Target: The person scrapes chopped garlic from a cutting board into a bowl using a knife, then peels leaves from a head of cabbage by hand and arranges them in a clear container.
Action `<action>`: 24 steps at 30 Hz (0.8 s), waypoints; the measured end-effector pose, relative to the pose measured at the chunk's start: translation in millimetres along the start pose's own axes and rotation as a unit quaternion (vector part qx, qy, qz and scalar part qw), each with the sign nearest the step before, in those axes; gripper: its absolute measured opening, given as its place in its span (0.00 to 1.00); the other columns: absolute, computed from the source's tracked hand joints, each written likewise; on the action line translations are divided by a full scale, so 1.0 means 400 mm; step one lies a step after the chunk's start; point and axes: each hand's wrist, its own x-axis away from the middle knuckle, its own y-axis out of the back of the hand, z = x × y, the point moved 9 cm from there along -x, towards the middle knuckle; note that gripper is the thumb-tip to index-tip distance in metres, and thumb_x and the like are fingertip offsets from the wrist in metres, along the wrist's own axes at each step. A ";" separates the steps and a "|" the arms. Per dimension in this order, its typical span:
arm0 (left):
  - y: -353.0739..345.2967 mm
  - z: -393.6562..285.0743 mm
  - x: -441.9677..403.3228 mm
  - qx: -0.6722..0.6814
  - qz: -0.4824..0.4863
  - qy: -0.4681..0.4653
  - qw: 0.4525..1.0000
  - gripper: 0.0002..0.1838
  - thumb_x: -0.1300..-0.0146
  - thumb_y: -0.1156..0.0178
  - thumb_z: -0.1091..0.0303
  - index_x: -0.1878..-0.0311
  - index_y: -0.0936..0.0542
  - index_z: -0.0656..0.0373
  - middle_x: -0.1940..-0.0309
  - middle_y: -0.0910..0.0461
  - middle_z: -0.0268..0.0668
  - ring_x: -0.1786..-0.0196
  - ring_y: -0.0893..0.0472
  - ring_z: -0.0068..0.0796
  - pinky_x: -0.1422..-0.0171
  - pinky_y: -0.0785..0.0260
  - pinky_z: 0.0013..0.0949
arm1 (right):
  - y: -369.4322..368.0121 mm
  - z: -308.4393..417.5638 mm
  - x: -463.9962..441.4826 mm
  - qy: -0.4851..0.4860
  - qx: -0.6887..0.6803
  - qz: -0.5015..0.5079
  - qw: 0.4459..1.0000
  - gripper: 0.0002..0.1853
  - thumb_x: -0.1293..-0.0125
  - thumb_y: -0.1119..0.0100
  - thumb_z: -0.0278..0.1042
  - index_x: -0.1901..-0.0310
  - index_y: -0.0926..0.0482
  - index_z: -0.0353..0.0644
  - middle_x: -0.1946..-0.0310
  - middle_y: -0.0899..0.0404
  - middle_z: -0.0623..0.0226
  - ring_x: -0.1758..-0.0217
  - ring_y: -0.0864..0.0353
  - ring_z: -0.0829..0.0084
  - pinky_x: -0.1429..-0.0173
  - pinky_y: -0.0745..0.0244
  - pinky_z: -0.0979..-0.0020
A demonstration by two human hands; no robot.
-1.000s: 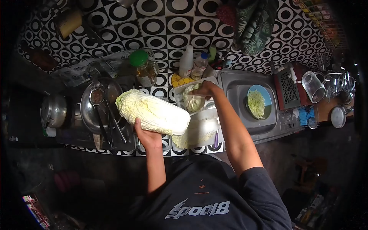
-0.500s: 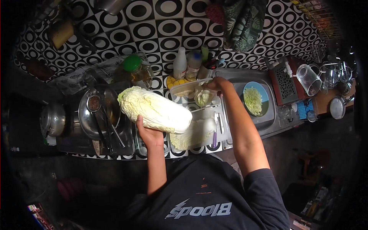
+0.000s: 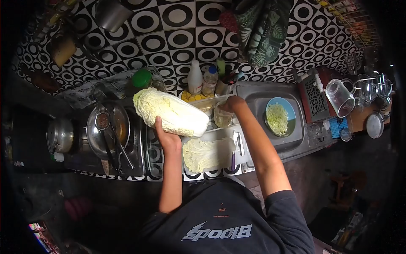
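A pale napa cabbage (image 3: pixel 171 113) lies tilted in my left hand (image 3: pixel 169 140), the fingers beneath it and the thumb along its near side. Over the back of a clear rectangular container (image 3: pixel 205 103), my right hand (image 3: pixel 233 104) grips the top of a clear plastic bag (image 3: pixel 222 116) with something pale inside. Below the cabbage, a single cabbage leaf (image 3: pixel 207 153) rests flat on a white cutting board (image 3: pixel 242 158). A purple-handled knife (image 3: pixel 233 158) and another slim utensil lie at the board's right side.
In the sink (image 3: pixel 262 139) sits a blue bowl (image 3: pixel 288 106) of chopped cabbage. A steel pan (image 3: pixel 91 133) with tongs and a strainer is on the stove at left. Bottles (image 3: pixel 195 78) and a green-lidded jar (image 3: pixel 142 79) line the back. Glass mugs (image 3: pixel 340 97) stand at right.
The camera view has shifted slightly. My right hand has moved a little left and down with the plastic bag, over the container. My left hand still holds the cabbage, uncovering more of the leaf.
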 end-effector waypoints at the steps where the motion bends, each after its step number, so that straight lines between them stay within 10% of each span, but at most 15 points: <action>1: -0.006 0.005 -0.003 -0.002 -0.003 -0.003 1.000 0.39 0.32 0.40 0.49 0.27 0.41 0.62 0.29 0.36 0.43 0.27 0.36 0.40 0.23 0.45 0.43 | 0.001 -0.003 0.002 0.016 0.011 0.009 1.000 0.41 0.39 0.45 0.69 0.40 0.22 0.35 0.41 0.21 0.52 0.37 0.21 0.59 0.36 0.25 0.63; 12: -0.065 0.071 -0.043 -0.030 -0.023 -0.072 0.997 0.37 0.37 0.33 0.67 0.29 0.41 0.62 0.35 0.32 0.45 0.34 0.29 0.39 0.31 0.35 0.42 | 0.158 0.243 0.285 0.349 -0.153 -0.123 0.916 0.48 0.42 0.33 0.47 0.28 0.46 0.29 0.34 0.33 0.37 0.35 0.27 0.45 0.32 0.30 0.59; 24: -0.115 0.146 0.000 -0.288 0.117 -0.219 0.925 0.47 0.44 0.27 0.69 0.28 0.45 0.69 0.38 0.31 0.47 0.39 0.27 0.34 0.34 0.33 0.35 | 0.031 0.186 0.225 0.363 -0.340 -0.133 0.857 0.47 0.48 0.36 0.22 0.26 0.48 0.37 0.37 0.29 0.39 0.33 0.29 0.45 0.31 0.33 0.59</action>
